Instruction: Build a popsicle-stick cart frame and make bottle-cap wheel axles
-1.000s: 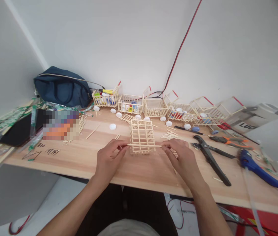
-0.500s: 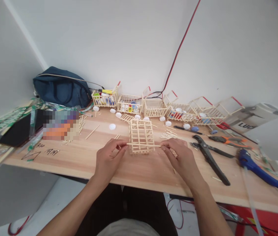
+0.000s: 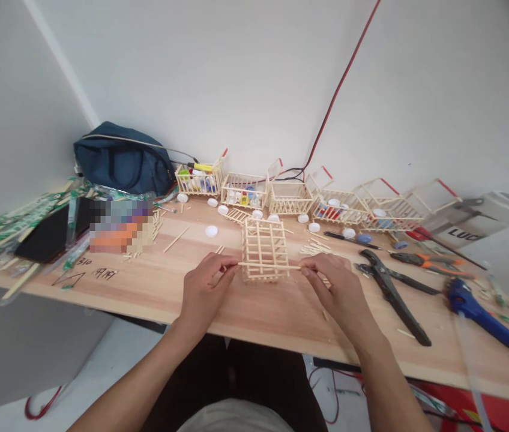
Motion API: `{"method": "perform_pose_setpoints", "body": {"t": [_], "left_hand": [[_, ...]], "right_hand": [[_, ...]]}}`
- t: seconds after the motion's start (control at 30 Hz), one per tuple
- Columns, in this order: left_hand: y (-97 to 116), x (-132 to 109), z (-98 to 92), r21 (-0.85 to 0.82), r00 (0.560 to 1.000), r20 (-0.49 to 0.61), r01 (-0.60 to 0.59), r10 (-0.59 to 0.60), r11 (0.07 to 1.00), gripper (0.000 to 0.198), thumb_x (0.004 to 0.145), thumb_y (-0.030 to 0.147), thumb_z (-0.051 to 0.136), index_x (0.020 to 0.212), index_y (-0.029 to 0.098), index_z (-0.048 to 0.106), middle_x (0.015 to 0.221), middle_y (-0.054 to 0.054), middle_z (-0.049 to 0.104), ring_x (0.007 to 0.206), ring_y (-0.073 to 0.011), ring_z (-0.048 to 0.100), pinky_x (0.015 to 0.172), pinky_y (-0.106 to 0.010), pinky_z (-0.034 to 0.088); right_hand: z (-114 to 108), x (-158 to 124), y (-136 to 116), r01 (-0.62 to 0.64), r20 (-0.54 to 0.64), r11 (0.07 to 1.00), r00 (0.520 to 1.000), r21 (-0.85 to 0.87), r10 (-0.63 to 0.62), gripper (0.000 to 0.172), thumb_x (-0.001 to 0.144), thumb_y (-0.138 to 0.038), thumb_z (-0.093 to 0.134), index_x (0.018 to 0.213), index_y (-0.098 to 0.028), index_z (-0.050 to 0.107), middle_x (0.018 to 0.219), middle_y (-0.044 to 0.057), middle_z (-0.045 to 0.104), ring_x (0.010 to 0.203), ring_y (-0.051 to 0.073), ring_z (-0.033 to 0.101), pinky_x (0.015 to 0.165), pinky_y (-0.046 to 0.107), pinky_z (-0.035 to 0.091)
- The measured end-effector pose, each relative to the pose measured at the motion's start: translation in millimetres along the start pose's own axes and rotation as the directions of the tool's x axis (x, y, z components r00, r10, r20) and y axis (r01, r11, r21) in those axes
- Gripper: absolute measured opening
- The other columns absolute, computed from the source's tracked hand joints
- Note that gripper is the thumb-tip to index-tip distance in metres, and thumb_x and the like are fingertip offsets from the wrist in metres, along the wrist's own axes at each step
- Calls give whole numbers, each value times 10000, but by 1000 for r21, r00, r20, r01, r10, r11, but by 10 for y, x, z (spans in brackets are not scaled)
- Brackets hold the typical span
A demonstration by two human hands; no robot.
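A thin wooden stick [image 3: 269,265] lies level across the near side of a small cage built of pale sticks [image 3: 265,247] on the wooden table [image 3: 263,312]. My left hand [image 3: 204,289] pinches the stick's left end between thumb and fingers. My right hand [image 3: 336,285] pinches its right end the same way. Both hands rest just in front of the stick cage, one at each side.
Several finished stick carts [image 3: 290,197] with bottle caps line the wall. Black pliers [image 3: 392,292], orange pliers [image 3: 423,260] and a blue glue gun [image 3: 484,314] lie at the right. A dark blue bag [image 3: 122,162] and wrappers sit at the left. Loose sticks [image 3: 315,245] and white caps are scattered about.
The view has shifted slightly to the left; my hands keep the same pinch on the stick at the cage's front.
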State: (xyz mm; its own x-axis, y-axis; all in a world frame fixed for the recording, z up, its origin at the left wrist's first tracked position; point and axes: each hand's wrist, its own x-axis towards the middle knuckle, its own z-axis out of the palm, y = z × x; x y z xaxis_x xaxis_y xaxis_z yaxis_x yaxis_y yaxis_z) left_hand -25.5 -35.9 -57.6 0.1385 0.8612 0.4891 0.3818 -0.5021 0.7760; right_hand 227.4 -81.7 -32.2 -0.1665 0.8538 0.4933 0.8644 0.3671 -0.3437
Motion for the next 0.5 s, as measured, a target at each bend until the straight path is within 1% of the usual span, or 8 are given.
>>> {"method": "perform_pose_setpoints", "body": {"t": [0.17,0.5], "left_hand": [[11,4,2,-4,1000,-4,-11,11,1000,95,878,186,609,908,223,690,857,23,698,813,-112,647,737,-202,469],[34,8,3,63,998,-13,-67,68,996,108,879,160,583,887,216,674,831,8,692,798,-126,639,743,-226,485]], "right_hand": [[10,1,12,-3,1,1000,1000,4,3,92,961,-218,523,900,-230,591,852,4,660,825,188,585,806,347,341],[-6,18,-3,-30,25,1000,999,-8,30,147,977,-261,478,903,-234,602,877,28,676,848,203,596,809,365,348]]}}
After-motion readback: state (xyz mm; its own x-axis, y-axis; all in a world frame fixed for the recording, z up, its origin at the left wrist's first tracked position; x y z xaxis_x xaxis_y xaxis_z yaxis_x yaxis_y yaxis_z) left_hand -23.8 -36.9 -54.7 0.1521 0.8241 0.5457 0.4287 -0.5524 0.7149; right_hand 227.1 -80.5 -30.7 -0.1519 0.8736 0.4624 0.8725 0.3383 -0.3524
